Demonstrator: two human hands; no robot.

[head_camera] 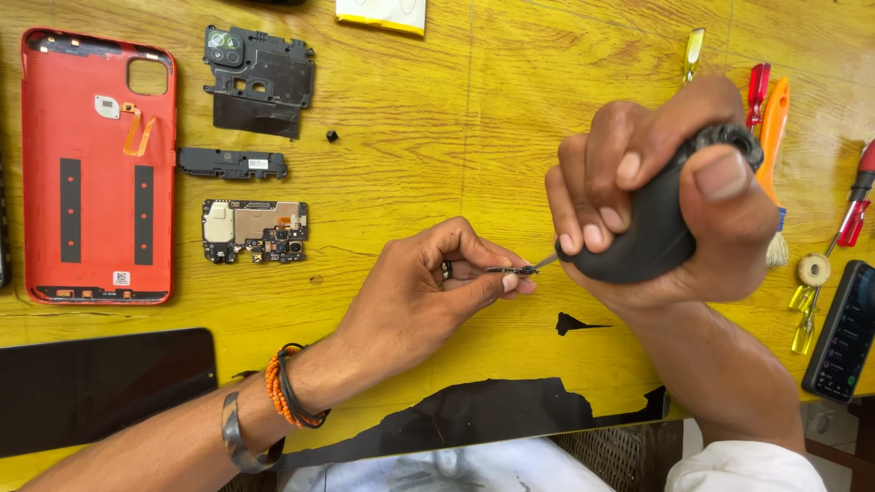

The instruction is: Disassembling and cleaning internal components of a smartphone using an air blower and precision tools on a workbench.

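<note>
My left hand (428,287) pinches a small dark phone part (512,270) between thumb and fingers, above the yellow wooden table (437,137). My right hand (656,182) squeezes a black rubber air blower (652,232), and its thin nozzle tip points at the small part, almost touching it. Beaded and dark bracelets circle my left wrist.
At the left lie a red phone back cover (96,164), a black camera frame plate (255,77), a black strip part (232,164) and a circuit board (255,230). A dark screen panel (100,387) sits bottom left. Screwdrivers, an orange brush (775,137) and a phone (843,333) lie at the right.
</note>
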